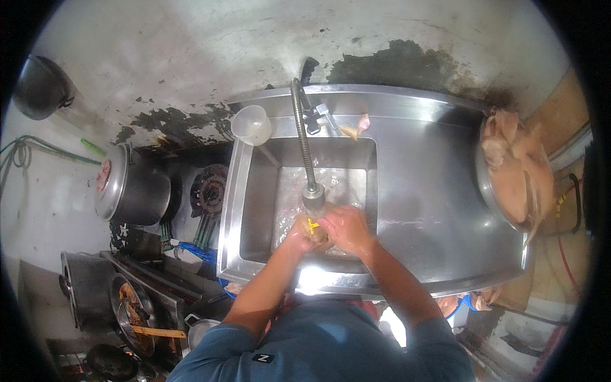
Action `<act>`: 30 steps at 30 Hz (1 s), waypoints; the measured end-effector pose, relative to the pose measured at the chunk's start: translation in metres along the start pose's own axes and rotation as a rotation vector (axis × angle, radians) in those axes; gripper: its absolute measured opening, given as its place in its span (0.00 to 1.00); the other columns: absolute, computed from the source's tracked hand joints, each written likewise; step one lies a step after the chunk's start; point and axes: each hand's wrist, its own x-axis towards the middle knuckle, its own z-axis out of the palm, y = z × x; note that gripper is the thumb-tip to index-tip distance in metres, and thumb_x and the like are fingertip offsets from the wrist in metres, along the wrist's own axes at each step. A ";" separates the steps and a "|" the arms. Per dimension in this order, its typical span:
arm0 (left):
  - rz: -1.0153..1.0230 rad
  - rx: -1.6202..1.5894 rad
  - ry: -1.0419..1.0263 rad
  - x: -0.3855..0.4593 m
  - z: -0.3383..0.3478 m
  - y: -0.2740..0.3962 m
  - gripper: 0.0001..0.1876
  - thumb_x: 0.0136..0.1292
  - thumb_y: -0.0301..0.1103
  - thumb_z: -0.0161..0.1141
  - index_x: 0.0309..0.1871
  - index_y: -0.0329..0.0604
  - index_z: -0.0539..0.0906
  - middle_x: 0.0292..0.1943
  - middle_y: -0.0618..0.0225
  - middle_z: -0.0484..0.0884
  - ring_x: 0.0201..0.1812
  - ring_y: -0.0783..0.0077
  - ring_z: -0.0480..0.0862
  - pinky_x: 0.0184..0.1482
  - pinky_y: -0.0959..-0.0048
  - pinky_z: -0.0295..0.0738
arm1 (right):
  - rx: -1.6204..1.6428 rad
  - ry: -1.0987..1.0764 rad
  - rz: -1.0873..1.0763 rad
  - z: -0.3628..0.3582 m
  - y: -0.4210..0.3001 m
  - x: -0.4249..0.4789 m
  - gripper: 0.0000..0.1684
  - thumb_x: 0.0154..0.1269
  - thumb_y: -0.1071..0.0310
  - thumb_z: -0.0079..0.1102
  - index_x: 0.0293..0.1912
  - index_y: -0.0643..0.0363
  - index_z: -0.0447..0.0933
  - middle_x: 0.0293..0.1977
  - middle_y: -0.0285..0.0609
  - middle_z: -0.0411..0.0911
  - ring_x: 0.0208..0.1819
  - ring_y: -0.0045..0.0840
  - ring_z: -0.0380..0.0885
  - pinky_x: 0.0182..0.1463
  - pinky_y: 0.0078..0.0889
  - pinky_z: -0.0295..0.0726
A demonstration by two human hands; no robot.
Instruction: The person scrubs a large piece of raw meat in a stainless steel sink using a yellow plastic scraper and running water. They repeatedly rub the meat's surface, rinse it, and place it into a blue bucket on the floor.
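Both my hands are low over the stainless steel sink (260, 210), below the faucet's spray head (313, 196). My left hand (301, 236) grips a pale, wet piece (316, 234), which looks like meat or skin and is mostly hidden by my fingers. In my right hand (346, 228) is a small yellow T-shaped tool (312, 226), like a disposable razor, its head against the pale piece. Water runs over them and wets the sink floor.
A heaped metal bowl of pale meat (513, 167) stands at the counter's right end. Behind the sink are a plastic tub (251, 125), a faucet handle (323, 111) and two small pale pieces (355, 129). To the left are a lidded pot (143, 186) and a gas burner (210, 190).
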 end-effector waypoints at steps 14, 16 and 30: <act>0.032 -0.048 -0.023 -0.033 0.009 0.015 0.19 0.69 0.49 0.46 0.46 0.43 0.77 0.37 0.61 0.83 0.38 0.56 0.87 0.38 0.57 0.87 | -0.179 -0.034 0.056 0.027 0.040 -0.002 0.07 0.57 0.65 0.61 0.26 0.55 0.79 0.25 0.43 0.78 0.32 0.37 0.79 0.36 0.43 0.76; 0.090 -0.092 0.094 -0.027 0.002 0.015 0.19 0.68 0.49 0.46 0.45 0.44 0.78 0.36 0.61 0.83 0.38 0.57 0.87 0.38 0.57 0.87 | -0.064 0.018 -0.017 0.023 -0.004 0.017 0.10 0.57 0.62 0.62 0.25 0.55 0.80 0.24 0.44 0.79 0.30 0.39 0.79 0.35 0.43 0.76; 0.203 -0.142 0.117 -0.040 0.018 0.005 0.16 0.68 0.47 0.48 0.42 0.44 0.77 0.32 0.64 0.82 0.31 0.62 0.85 0.25 0.63 0.81 | -0.104 0.103 0.089 0.041 0.024 -0.015 0.12 0.59 0.61 0.62 0.23 0.55 0.76 0.25 0.44 0.78 0.29 0.38 0.77 0.38 0.44 0.74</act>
